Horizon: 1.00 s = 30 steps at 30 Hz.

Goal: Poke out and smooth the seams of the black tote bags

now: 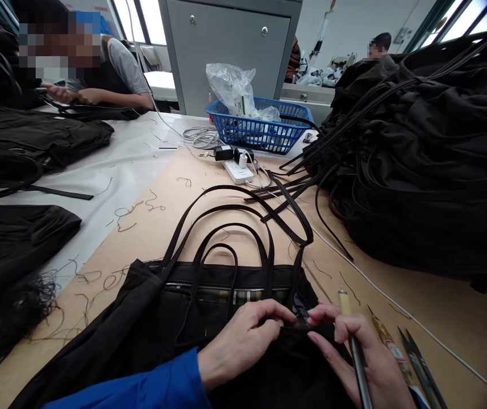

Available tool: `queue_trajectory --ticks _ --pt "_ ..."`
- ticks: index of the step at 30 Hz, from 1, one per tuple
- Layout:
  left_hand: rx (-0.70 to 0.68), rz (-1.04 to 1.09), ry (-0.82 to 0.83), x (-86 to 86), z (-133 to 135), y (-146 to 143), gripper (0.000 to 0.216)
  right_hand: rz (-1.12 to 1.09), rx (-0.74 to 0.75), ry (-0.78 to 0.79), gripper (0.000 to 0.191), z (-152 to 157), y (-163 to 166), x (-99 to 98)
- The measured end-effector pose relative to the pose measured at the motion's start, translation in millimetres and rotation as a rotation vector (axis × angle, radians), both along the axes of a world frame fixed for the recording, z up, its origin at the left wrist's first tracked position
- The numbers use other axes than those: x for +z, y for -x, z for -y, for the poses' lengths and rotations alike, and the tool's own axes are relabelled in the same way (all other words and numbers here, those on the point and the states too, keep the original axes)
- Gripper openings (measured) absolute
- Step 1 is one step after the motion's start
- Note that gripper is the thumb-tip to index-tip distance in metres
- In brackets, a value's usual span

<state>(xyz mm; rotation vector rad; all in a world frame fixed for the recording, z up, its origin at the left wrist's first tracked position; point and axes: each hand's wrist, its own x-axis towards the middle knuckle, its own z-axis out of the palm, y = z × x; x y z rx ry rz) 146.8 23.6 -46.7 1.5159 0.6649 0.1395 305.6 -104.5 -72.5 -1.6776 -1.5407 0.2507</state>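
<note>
A black fabric bag (170, 318) with long thin straps lies on the brown board in front of me, its zipper and a plaid lining showing. My left hand (243, 343), in a blue sleeve, pinches the bag's fabric near the top edge. My right hand (354, 355) pinches the same fabric from the right with its fingertips and also holds a thin pen-like tool (356, 352) that runs along the palm.
Thread snips (420, 363) and a slim gold-patterned tool (386, 341) lie at the right. A tall heap of black bags (431, 159) fills the right side. More black bags lie left. A blue basket (260, 130), a power strip (238, 170) and loose threads lie ahead. A person sits far left.
</note>
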Motion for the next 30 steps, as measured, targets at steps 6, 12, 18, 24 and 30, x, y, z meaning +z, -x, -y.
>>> queue_trajectory --ticks 6,12,18,24,30 --pt "0.102 0.043 -0.009 -1.0 2 -1 0.019 -0.001 -0.018 -0.031 0.018 -3 4 2.2" --pt "0.144 0.017 0.063 -4.5 2 -1 0.011 -0.008 -0.036 -0.022 0.019 -3 3 1.3" --pt "0.078 0.057 0.008 -7.4 2 2 0.009 0.031 -0.049 -0.027 0.018 -3 2 2.1" --pt "0.064 0.072 0.046 -7.8 0 3 0.005 0.035 -0.066 -0.038 0.019 -5 4 5.0" --pt "0.181 0.035 0.017 -1.1 -2 3 0.027 0.198 -0.2 -0.015 0.017 27 -21 5.9"
